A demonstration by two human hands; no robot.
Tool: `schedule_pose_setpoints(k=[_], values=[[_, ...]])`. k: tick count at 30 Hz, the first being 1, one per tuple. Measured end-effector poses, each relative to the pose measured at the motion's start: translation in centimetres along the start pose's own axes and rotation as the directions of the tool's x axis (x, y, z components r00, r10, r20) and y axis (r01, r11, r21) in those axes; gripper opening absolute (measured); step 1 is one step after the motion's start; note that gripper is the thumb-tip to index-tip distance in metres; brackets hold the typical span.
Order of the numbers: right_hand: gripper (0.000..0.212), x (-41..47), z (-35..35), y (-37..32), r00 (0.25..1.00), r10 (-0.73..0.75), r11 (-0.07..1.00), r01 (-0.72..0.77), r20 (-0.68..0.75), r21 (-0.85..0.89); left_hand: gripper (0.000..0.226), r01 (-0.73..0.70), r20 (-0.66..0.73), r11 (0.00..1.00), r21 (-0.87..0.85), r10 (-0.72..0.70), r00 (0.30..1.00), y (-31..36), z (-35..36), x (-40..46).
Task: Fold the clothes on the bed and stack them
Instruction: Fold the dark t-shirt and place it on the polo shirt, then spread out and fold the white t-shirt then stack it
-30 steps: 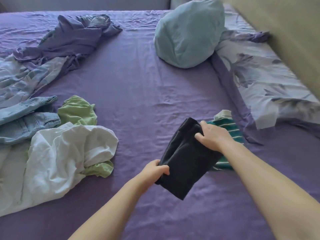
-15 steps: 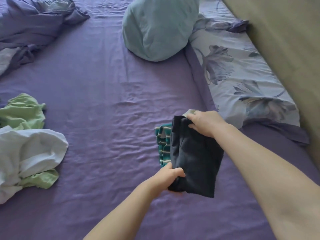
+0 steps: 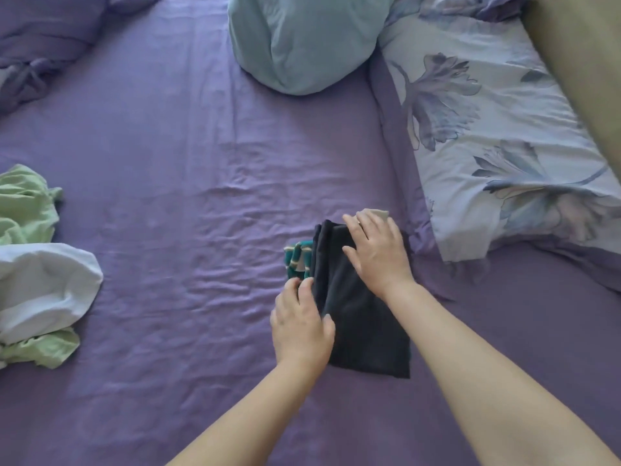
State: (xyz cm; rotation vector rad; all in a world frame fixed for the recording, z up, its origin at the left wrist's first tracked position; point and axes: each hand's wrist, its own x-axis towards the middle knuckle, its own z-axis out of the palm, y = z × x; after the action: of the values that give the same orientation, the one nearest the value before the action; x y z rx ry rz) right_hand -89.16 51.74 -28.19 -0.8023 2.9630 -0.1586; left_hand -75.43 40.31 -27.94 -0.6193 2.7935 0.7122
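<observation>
dark folded garment [image 3: 363,317] lies on striped garment [image 3: 297,260] on bed [image 3: 188,210] | right hand [image 3: 378,252] flat, fingers straight, pressing it; left hand [image 3: 300,326] relaxed, resting on its left edge

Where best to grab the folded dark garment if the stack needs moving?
Judging by its pose: the dark garment lies flat on the striped green piece. Probably slide fingers under both long edges from left and right, lifting the stack as one; its near short edge overhangs unsupported and would likely droop.

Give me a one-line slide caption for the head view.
Both hands, left hand and right hand, lie on a folded dark garment atop a teal striped garment on the purple bed.
</observation>
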Motion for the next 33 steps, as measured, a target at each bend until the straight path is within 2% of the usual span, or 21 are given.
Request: schedule_pose_setpoints(k=[1, 2, 4, 6, 8, 12, 21, 25, 29, 31, 33], values=[[0.057, -1.3, 0.5, -0.3, 0.997, 0.053, 0.998, -0.05, -0.062, 0.049, 0.068, -0.136, -0.018, 0.986, 0.091, 0.138, 0.99, 0.5, -0.2, 0.5], [0.058, -2.7, 1.2, -0.8, 0.989, 0.105, 0.992, -0.097, -0.106, 0.077, 0.071, -0.279, 0.039, 0.942, 0.184, 0.277, 0.96, 0.9, -0.5, 1.1], [0.059, -4.4, 2.7, -0.4, 0.974, 0.204, 0.975, -0.193, -0.099, 0.11, 0.079, -0.526, 0.223, 0.776, 0.349, 0.477, 0.85, 2.1, 0.0, 3.4], [0.06, -5.5, 3.8, -0.8, 0.971, 0.237, 0.967, -0.234, -0.013, 0.1, 0.091, -0.652, 0.364, 0.626, 0.427, 0.541, 0.758, 1.9, -0.5, 5.6], [0.06, -5.9, 5.2, -0.1, 0.969, 0.235, 0.968, -0.241, 0.078, 0.076, 0.103, -0.713, 0.461, 0.539, 0.448, 0.544, 0.701, 1.5, 0.0, 7.5], [0.06, -5.6, 6.6, 0.3, 0.979, 0.152, 0.988, -0.152, 0.133, -0.011, 0.114, -0.675, 0.515, 0.539, 0.503, 0.441, 0.735, -0.9, 0.7, 8.7], [0.064, -4.5, 8.5, 0.5, 0.95, 0.203, 0.976, -0.178, 0.237, -0.125, 0.115, -0.66, 0.534, 0.506, 0.556, 0.392, 0.75, -0.9, 2.5, 9.5], [0.061, -4.5, 6.8, -1.6, 0.923, 0.278, 0.958, -0.246, 0.266, -0.146, 0.098, -0.64, 0.489, 0.579, 0.505, 0.42, 0.765, -1.5, 1.2, 7.9], [0.062, -4.6, 5.0, -5.1, 0.861, 0.388, 0.919, -0.388, 0.329, -0.068, 0.071, -0.622, 0.497, 0.687, 0.375, 0.417, 0.761, -4.0, -1.1, 6.0], [0.063, -4.9, 4.5, -7.0, 0.823, 0.423, 0.897, -0.44, 0.379, -0.047, 0.062, -0.579, 0.522, 0.735, 0.354, 0.358, 0.774, -6.2, -2.7, 5.4], [0.067, -5.3, 4.1, -9.6, 0.795, 0.452, 0.878, -0.476, 0.404, -0.046, 0.058, -0.53, 0.542, 0.747, 0.401, 0.273, 0.795, -9.5, -4.9, 4.7]])
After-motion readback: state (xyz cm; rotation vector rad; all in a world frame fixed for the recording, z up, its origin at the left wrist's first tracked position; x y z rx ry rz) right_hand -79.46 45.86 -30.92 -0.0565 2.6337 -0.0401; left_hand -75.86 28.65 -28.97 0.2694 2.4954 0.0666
